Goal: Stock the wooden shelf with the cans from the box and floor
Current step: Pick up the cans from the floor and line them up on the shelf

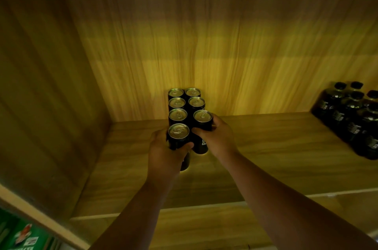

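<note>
The person's two bare forearms, nearest the lens, reach up from the bottom edge into the wooden shelf, a deep bay of pale, streaky wood-grain laminate with a flat board, a side wall on the left and a lit back panel.

As for progress, the stocking looks under way but early. Two columns of cans run from the back panel toward the front, and five standing cans are already in place, touching one another. Two more are being added at the front of the block. Most of the board is bare wood on both sides, so plenty of room is left. The box and floor are out of view, so how many cans remain cannot be told.

At the far right stands a cluster of dark bottles with black caps, well apart from the cans.

The left hand wraps around the left can, fingers curled across its black side. The right hand grips the right can the same way, just beside the block.

The cans are slim black cylinders with dull metal lids and pull tabs; the lettering is too dim to read.
</note>
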{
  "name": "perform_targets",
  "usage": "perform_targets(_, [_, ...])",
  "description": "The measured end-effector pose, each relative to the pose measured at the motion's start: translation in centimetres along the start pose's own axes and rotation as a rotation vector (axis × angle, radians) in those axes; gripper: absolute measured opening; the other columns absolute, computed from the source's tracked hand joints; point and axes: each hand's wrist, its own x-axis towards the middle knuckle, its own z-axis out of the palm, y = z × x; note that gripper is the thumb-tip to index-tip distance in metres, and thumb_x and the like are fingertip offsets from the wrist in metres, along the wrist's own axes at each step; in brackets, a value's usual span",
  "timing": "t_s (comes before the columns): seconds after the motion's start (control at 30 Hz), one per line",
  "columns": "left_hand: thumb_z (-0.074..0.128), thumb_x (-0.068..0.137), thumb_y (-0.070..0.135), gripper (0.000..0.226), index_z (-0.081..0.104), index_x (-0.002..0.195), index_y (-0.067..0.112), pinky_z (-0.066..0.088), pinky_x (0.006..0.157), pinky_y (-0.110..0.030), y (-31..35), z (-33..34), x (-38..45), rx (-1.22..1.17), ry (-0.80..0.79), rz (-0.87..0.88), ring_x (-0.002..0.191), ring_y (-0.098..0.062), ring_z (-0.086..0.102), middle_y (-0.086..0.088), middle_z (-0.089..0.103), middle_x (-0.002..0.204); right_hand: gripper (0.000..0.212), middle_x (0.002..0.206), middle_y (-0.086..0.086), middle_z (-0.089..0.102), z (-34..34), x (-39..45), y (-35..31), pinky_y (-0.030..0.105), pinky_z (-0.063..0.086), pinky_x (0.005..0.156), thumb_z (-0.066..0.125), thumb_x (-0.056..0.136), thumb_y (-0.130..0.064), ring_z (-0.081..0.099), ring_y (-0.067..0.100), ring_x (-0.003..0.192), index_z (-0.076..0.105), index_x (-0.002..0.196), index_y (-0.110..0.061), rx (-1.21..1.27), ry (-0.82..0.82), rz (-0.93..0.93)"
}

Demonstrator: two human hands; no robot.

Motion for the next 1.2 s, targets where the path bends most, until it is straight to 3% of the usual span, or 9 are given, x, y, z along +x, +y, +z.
perform_targets(0.23, [0.087,0.068,0.026,0.052,0.059,0.111,0.033,0.051,0.089,-0.030,-0.7,0.2,0.5,0.009,-0.008,0.013,0.103,0.002,0.057,0.009,0.060,0.116,0.046,0.105,-0.014,0.073,0.8,0.5,0.2,0.032,0.056,0.087,0.083,0.074,-0.021,0.068,0.003,0.098,0.065,0.114,-0.036,-0.011,-0.004,-0.003])
perform_targets(0.37, [0.084,0.073,0.022,0.047,0.056,0.105,0.044,0.047,0.080,-0.016,-0.6,0.3,0.3,0.011,-0.040,0.026,0.095,0.017,0.057,0.019,0.063,0.106,0.049,0.109,-0.012,0.073,1.2,1.1,0.4,0.034,0.057,0.087,0.082,0.075,-0.028,0.068,0.005,0.100,0.064,0.121,-0.031,-0.076,-0.023,-0.005])
perform_targets(0.47, [0.083,0.075,0.025,0.049,0.053,0.104,0.050,0.043,0.080,-0.013,-0.6,0.3,0.2,0.042,-0.036,0.042,0.095,0.016,0.056,0.020,0.062,0.109,0.049,0.111,-0.010,0.072,1.3,1.2,0.7,0.033,0.056,0.087,0.081,0.076,-0.031,0.067,0.006,0.101,0.064,0.123,-0.028,-0.113,-0.037,0.000])
perform_targets(0.63, [0.083,0.075,0.029,0.049,0.055,0.114,0.040,0.044,0.081,-0.015,-0.9,0.3,0.3,0.054,-0.038,0.030,0.097,0.014,0.055,0.020,0.060,0.110,0.050,0.112,-0.012,0.071,1.1,0.9,0.1,0.021,0.051,0.079,0.081,0.077,-0.032,0.066,0.004,0.101,0.063,0.124,-0.029,-0.117,-0.059,0.013])
perform_targets(0.73, [0.083,0.071,0.039,0.057,0.056,0.121,0.033,0.048,0.089,-0.025,-1.1,0.2,0.5,0.080,-0.060,0.021,0.109,0.001,0.057,0.013,0.060,0.121,0.054,0.112,-0.014,0.070,0.7,0.4,0.0,0.021,0.052,0.079,0.082,0.074,-0.040,0.066,0.002,0.102,0.062,0.123,-0.029,-0.129,-0.064,0.043])
perform_targets(0.87, [0.081,0.067,0.054,0.076,0.051,0.132,0.030,0.050,0.095,-0.037,-1.0,-0.8,0.7,0.184,-0.095,0.026,0.120,-0.009,0.054,0.010,0.057,0.130,0.050,0.112,-0.015,0.062,-0.7,-1.3,-0.5,0.014,0.046,0.069,0.079,0.080,-0.038,0.063,0.013,0.111,0.057,0.124,-0.025,-0.190,-0.062,0.085])
perform_targets(1.0, [0.068,0.083,0.053,0.065,0.044,0.139,0.029,0.042,0.094,-0.032,0.5,-1.8,-0.4,0.349,-0.149,0.095,0.128,-0.017,0.048,0.001,0.050,0.137,0.078,0.148,0.002,0.046,-2.3,-3.7,-1.3,0.026,0.035,0.093,0.072,0.086,-0.045,0.043,0.023,0.135,0.037,0.150,-0.019,-0.417,-0.123,0.095])
perform_targets(1.2, [0.050,0.089,0.064,0.065,0.031,0.144,0.036,0.042,0.094,-0.040,3.0,-4.2,-2.6,0.656,-0.178,0.126,0.134,-0.023,0.042,0.002,0.040,0.147,0.077,0.157,0.003,0.032,-4.6,-6.7,-2.0,0.041,0.039,0.107,0.048,0.092,-0.064,0.033,0.024,0.142,0.028,0.153,-0.023,-0.780,-0.199,-0.071])
